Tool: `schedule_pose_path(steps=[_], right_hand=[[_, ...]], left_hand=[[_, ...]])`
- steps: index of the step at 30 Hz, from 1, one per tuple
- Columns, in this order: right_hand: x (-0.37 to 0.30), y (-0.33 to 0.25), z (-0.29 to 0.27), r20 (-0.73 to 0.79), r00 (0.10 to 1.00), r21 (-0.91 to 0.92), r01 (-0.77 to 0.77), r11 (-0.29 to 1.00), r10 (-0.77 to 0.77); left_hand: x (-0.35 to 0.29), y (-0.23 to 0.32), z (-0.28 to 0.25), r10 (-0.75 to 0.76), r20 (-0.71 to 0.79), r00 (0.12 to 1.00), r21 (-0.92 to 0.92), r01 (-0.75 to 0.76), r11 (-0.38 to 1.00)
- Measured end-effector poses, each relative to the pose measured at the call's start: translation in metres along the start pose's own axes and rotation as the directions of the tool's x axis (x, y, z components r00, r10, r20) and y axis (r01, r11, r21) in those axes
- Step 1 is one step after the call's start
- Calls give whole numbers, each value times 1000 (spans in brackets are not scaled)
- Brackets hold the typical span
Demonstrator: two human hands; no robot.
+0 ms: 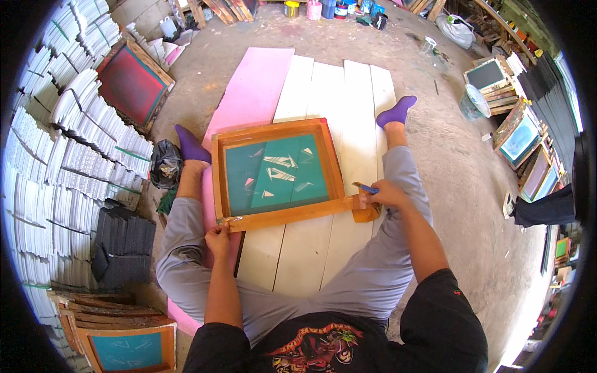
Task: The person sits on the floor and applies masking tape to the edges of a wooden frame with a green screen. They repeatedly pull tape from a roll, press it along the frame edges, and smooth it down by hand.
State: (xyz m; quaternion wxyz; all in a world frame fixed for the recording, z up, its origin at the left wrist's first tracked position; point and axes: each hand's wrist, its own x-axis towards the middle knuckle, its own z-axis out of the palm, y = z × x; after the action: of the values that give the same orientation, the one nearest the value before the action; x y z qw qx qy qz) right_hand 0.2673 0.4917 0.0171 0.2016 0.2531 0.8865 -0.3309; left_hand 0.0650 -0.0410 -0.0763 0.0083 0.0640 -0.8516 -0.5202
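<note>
A wooden-framed printing screen [280,219] lies between my legs on white and pink boards. Its teal mesh [298,189] has pale angular shapes in the middle. My left hand [217,241] is closed at the frame's near left corner, fingertips pinching its edge. Something clear and shiny [231,222] sits on that corner. My right hand [389,194] is closed around a small blue-handled brush [368,189], just right of the frame's near right corner. Below the brush is an orange-brown container [367,214], partly hidden by the frame and my hand.
White boards [311,248] and a pink board [255,81] lie under the screen. Tall stacks of white sheets [81,168] line the left, with a black bag [166,163] beside my foot. More framed screens lean at left and right. Paint cans [291,9] stand far back.
</note>
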Motion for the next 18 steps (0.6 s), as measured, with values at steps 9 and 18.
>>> schedule_pose_path(steps=[9,18], right_hand=[[-1,-19,-31,147,987,23,64,998,-66],[-40,-30,-16,103,988,-18,115,993,-113]], left_hand=[[3,-9,-6,-116,62,991,-129,124,984],[3,-16,-4,-128,60,990,-102,133,986]])
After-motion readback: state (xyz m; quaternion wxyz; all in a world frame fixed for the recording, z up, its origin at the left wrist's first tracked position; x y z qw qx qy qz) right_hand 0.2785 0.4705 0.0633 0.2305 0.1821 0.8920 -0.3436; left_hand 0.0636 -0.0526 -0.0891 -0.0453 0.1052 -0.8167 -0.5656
